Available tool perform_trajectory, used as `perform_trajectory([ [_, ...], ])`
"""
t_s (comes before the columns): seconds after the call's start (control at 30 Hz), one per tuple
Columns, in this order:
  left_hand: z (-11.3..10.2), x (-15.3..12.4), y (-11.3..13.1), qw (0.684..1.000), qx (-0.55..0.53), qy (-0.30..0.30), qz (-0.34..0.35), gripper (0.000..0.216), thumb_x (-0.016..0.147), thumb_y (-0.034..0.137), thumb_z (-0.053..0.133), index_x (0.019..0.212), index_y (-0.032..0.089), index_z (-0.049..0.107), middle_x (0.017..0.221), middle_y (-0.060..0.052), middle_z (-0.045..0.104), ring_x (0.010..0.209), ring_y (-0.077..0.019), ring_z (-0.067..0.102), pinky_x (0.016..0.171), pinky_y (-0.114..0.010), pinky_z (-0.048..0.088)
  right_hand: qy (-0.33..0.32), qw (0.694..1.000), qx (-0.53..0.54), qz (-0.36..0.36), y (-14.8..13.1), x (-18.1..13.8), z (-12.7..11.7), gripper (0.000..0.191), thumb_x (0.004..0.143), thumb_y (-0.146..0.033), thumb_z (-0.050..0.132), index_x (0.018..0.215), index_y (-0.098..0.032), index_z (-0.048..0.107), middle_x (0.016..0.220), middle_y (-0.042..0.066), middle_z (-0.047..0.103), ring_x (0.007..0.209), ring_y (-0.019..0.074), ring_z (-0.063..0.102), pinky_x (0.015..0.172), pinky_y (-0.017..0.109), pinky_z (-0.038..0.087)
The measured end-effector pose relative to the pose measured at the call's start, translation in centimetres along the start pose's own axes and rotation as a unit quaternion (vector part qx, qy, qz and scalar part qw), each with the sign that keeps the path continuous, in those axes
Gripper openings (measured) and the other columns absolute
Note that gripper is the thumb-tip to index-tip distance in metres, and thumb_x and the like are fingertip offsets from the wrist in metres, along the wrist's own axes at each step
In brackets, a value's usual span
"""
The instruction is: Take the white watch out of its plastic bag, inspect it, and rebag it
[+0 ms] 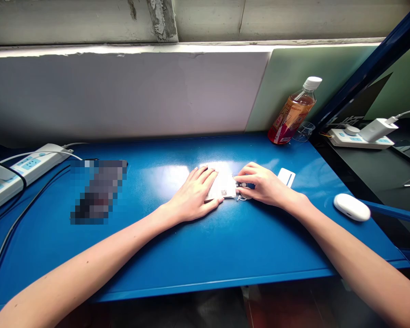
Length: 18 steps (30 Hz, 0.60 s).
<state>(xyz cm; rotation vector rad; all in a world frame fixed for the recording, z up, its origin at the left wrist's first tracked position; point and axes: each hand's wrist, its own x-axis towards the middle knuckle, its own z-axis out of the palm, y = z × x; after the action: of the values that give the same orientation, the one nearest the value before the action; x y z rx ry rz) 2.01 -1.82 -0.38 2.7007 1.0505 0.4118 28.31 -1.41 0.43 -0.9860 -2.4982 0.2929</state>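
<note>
A small white packet [223, 186] with a printed code on it lies in the middle of the blue table [205, 246]. My left hand [194, 195] rests flat on the packet's left side, fingers stretched out and pressing it down. At the packet's right edge my right hand [264, 185] is curled in a pinch around a small dark object with a metal ring [242, 187]. What that object is I cannot make out.
A small white card [286, 176] lies just right of my right hand. A bottle of amber drink [293, 113] stands at the back right by a clear cup [304, 131]. White case [351, 207] at right. Power strips [23, 171] [362, 138] lie at both sides.
</note>
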Motion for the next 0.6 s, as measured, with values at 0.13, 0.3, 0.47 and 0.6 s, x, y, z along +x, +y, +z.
perform_trajectory([
  [0.13, -0.1, 0.0, 0.1, 1.000, -0.005, 0.002, 0.001, 0.065, 0.096, 0.050, 0.051, 0.146, 0.009, 0.041, 0.150, -0.023, 0.047, 0.145, -0.0395, 0.034, 0.119, -0.058, 0.029, -0.002, 1.000, -0.005, 0.002, 0.3, 0.0, -0.4, 0.019, 0.092, -0.031, 0.065, 0.104, -0.020, 0.076, 0.094, 0.011, 0.072, 0.091, 0.0259, 0.062, 0.077, 0.039, 0.052],
  [0.3, -0.1, 0.0, 0.1, 0.999, -0.026, 0.029, 0.010, 0.058, 0.094, 0.043, 0.053, 0.141, 0.010, 0.044, 0.144, -0.023, 0.051, 0.143, -0.0384, 0.038, 0.117, -0.058, 0.034, -0.014, 1.000, -0.007, 0.007, 0.8, -0.2, -0.9, 0.022, 0.092, -0.036, 0.066, 0.104, -0.021, 0.077, 0.093, 0.011, 0.071, 0.088, 0.0254, 0.062, 0.075, 0.037, 0.051],
  [0.47, -0.1, 0.0, 0.1, 0.999, -0.021, 0.037, 0.010, 0.052, 0.094, 0.041, 0.053, 0.135, 0.009, 0.047, 0.141, -0.023, 0.053, 0.142, -0.0389, 0.039, 0.116, -0.057, 0.036, -0.022, 1.000, -0.017, 0.011, 0.9, -0.3, -1.3, 0.023, 0.093, -0.034, 0.065, 0.105, -0.019, 0.076, 0.092, 0.011, 0.071, 0.085, 0.0244, 0.062, 0.073, 0.035, 0.049],
  [0.6, -0.1, 0.0, 0.0, 0.999, -0.022, 0.035, 0.008, 0.053, 0.093, 0.040, 0.053, 0.135, 0.009, 0.046, 0.142, -0.023, 0.052, 0.142, -0.0390, 0.038, 0.115, -0.057, 0.037, -0.027, 0.999, -0.030, 0.025, 0.7, -0.3, -1.6, 0.020, 0.091, -0.031, 0.067, 0.103, -0.019, 0.077, 0.091, 0.010, 0.071, 0.082, 0.0234, 0.063, 0.071, 0.034, 0.048],
])
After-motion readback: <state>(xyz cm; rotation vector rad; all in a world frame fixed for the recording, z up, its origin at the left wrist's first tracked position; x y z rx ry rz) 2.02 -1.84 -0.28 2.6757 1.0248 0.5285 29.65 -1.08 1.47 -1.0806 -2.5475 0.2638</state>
